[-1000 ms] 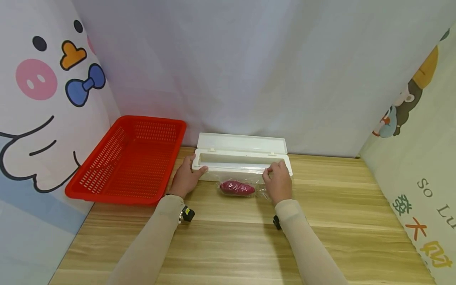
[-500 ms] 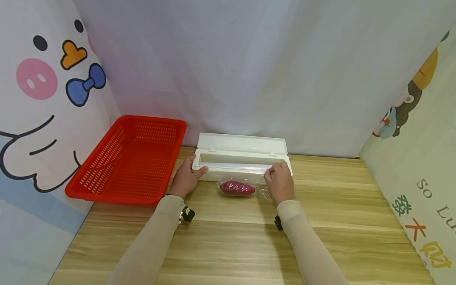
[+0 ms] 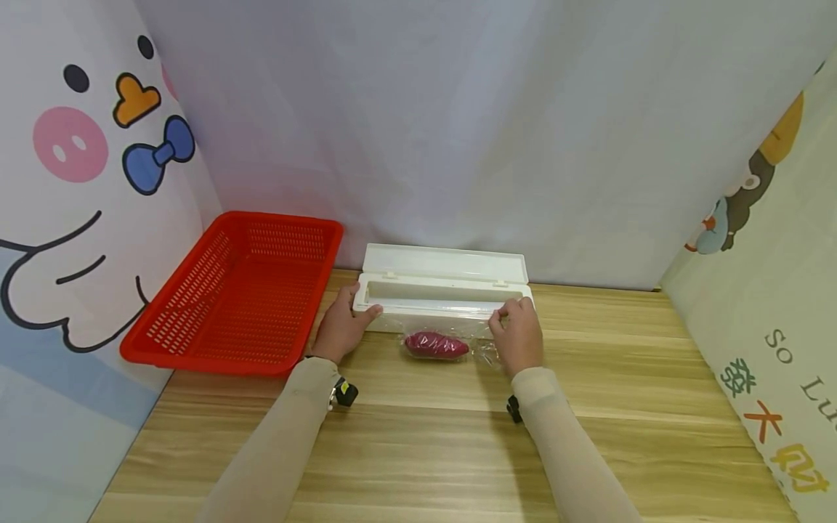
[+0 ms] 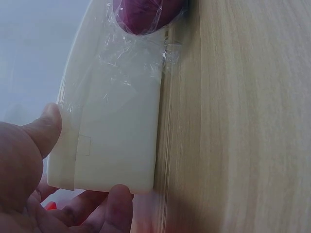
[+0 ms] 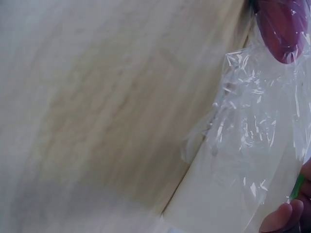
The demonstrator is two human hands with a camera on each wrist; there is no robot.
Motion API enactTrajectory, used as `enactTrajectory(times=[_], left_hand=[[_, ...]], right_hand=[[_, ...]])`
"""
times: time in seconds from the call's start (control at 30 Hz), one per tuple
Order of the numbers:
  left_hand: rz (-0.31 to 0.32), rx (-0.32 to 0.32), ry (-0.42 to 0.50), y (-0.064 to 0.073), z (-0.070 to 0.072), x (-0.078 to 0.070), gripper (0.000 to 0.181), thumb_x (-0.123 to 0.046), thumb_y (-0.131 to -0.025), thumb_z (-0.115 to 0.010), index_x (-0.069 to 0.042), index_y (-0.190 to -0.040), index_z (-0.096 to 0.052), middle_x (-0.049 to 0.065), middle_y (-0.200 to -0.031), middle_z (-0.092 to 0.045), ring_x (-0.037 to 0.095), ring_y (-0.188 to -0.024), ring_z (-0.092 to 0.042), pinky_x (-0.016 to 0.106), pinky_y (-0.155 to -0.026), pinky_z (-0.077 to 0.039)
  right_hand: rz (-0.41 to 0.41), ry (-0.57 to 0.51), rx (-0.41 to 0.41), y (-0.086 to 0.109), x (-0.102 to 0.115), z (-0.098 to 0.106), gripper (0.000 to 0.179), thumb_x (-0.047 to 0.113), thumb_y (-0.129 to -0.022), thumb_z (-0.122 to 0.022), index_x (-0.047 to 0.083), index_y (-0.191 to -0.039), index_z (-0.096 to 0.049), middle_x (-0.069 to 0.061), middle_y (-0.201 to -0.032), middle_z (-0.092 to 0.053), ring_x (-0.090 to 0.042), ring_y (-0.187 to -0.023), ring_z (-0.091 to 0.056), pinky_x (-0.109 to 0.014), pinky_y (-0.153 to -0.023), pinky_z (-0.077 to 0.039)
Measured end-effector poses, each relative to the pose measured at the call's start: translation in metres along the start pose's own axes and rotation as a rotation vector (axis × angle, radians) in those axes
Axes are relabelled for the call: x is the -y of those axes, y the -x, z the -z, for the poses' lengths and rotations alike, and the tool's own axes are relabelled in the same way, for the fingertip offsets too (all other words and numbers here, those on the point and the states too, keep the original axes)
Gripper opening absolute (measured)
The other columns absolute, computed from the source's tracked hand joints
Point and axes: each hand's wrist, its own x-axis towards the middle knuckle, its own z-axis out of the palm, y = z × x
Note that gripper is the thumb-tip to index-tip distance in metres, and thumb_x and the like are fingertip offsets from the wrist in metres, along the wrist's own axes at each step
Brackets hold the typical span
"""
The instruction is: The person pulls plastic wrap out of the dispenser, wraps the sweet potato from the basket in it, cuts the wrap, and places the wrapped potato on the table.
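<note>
A white cling film box [image 3: 434, 283] lies with its lid raised, a roll of film [image 3: 431, 303] inside. My left hand [image 3: 341, 325] grips its left end, thumb on the front rim and fingers round the end in the left wrist view. Just in front of the box, a purple sweet potato [image 3: 436, 346] sits wrapped in clear film [image 5: 257, 126] that runs up to the rim. My right hand [image 3: 518, 338] pinches at the right part of the front rim. A small green slider [image 5: 298, 186] shows between its fingers in the right wrist view, mostly hidden.
A red perforated basket [image 3: 229, 367] stands to the left of the box on the wooden table [image 3: 418, 450]. A pale curtain [image 3: 458, 131] hangs right behind the box, and printed cloth walls [image 3: 732, 319] border both sides.
My right hand has slid slightly to the right along the front rim of the box. The left hand, the box and the wrapped sweet potato have stayed in place.
</note>
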Motion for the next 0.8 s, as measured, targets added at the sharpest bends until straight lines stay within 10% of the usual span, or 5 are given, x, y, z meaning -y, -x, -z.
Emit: enactTrajectory(times=[0.8], left_hand=[[0.006, 0.001, 0.003, -0.002, 0.001, 0.001, 0.079, -0.041, -0.101, -0.067, -0.011, -0.162, -0.026, 0.019, -0.16, -0.041, 0.034, -0.144, -0.042, 0.055, -0.119, -0.032]], right_hand=[[-0.05, 0.013, -0.024, 0.0, -0.018, 0.016, 0.008, 0.005, -0.091, -0.065, 0.0, -0.086, -0.063, -0.012, -0.089, -0.047, -0.029, -0.076, -0.05, -0.041, -0.068, -0.048]])
